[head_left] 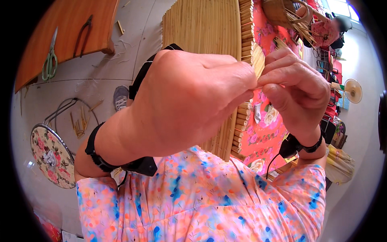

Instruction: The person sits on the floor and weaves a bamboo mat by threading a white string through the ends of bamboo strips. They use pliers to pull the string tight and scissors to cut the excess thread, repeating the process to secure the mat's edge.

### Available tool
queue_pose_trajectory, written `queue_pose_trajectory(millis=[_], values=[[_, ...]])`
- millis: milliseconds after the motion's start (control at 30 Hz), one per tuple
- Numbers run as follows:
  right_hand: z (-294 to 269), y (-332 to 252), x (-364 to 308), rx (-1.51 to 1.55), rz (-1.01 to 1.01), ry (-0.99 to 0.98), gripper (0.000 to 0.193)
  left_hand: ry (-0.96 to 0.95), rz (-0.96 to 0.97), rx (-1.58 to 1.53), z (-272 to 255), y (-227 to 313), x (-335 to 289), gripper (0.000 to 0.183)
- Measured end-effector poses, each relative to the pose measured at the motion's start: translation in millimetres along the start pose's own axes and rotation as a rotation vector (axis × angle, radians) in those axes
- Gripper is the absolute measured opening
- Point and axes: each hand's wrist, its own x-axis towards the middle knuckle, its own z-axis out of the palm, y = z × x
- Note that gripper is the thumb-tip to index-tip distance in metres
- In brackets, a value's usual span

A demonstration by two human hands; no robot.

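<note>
My left hand (193, 92) is raised close to the camera, curled into a fist, its fingertips turned toward my right hand. Thumb and forefinger of my right hand (300, 82) are pinched together, meeting the left fingers. A thin, thread-like line seems to run at the pinch, too fine to make out. Below both hands lies a mat of slender pale bamboo sticks (201, 28), laid side by side. Along its right side, a row of round stick ends (241, 127) shows, with red string between some of them.
Scissors (50, 60) and pliers (83, 35) lie on a wooden table (66, 20) at far left. A flowered round stool (52, 155) stands lower left, near loose sticks (80, 123). Red floral cloth (264, 139) spreads right of the mat; a basket (282, 14) sits beyond.
</note>
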Motion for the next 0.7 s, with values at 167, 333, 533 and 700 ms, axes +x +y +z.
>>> queue_pose_trajectory(millis=[167,333,533,700], values=[[3.1,12.6,-30.4,0.115,0.227,0.166,0.004,-0.077,-0.084,0.072,-6.9,-8.8,-16.7,0.006],[30.3,17.8,-80.3,0.474,0.616,0.24,0.015,-0.199,-0.186,0.095,-1.4,-12.2,-39.4,0.006],[68.1,16.6,-115.7,0.805,0.603,0.147,0.047,-0.214,-0.147,0.084,3.5,-14.6,-47.3,0.011],[76.9,15.6,-132.3,0.891,0.552,0.157,0.055,-0.264,-0.129,0.111,0.3,-13.6,-46.3,0.016]])
